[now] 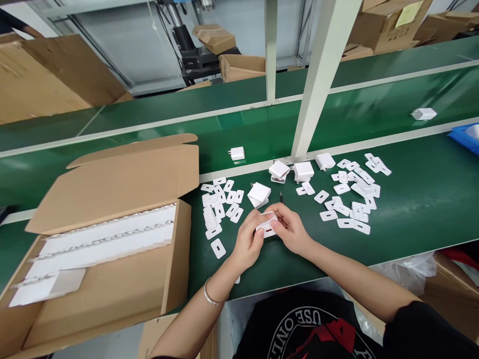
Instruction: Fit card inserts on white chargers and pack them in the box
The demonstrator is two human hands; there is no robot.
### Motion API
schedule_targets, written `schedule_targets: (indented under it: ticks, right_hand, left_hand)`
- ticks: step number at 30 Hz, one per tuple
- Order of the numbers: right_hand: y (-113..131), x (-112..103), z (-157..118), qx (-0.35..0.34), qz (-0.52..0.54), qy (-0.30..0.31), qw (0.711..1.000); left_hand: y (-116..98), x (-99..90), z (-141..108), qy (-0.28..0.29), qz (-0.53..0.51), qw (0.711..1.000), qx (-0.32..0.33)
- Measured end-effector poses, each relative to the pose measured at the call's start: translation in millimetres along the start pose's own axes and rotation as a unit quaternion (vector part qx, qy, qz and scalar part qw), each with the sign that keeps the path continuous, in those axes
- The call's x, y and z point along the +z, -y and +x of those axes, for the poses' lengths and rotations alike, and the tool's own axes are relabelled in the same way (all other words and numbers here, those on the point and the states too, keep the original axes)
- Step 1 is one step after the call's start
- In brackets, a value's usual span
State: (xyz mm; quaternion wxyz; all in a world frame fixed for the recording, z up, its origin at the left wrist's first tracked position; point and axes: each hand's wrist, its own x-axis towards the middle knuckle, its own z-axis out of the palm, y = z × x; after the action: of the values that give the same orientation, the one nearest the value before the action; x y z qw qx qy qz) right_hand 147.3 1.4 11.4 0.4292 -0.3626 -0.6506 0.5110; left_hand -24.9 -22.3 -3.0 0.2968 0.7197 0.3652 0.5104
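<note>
Near the middle of the green table (284, 269), my left hand (249, 239) and my right hand (292, 229) both grip one white charger (266, 225), with a small dark slot facing up. Both thumbs press on it. Just behind my hands sits a stack of white chargers (259, 193), and more white chargers (303, 171) stand along the back edge. Small white slotted plates (218, 248) lie to the left, and another spread of white plates (328, 215) lies to the right. A thin dark tool tip (282, 198) shows behind my right hand.
An open cardboard box (179, 259) with rows of white chargers stands at the left. One charger (237, 153) is on the green belt behind, another (424, 114) farther right. A pale metal post (318, 75) rises at the back edge. A blue tray (464, 137) is at far right.
</note>
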Motion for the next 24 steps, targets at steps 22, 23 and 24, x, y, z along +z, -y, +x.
schedule_targets:
  ticks: [22,23,24]
  right_hand:
    - [2.9,-4.9,1.3,-0.021,-0.056,0.019,0.998]
    - [3.7,-4.6,1.7,-0.010,-0.062,0.021,0.998]
    - [4.7,-4.3,2.0,0.000,-0.065,0.023,0.998]
  left_hand:
    - [-1.7,0.2,0.0,0.023,0.016,0.999,-0.022]
    - [-1.1,-0.9,0.3,0.021,0.019,0.999,-0.017]
    - [-0.2,-2.0,0.3,0.020,0.022,1.000,-0.008]
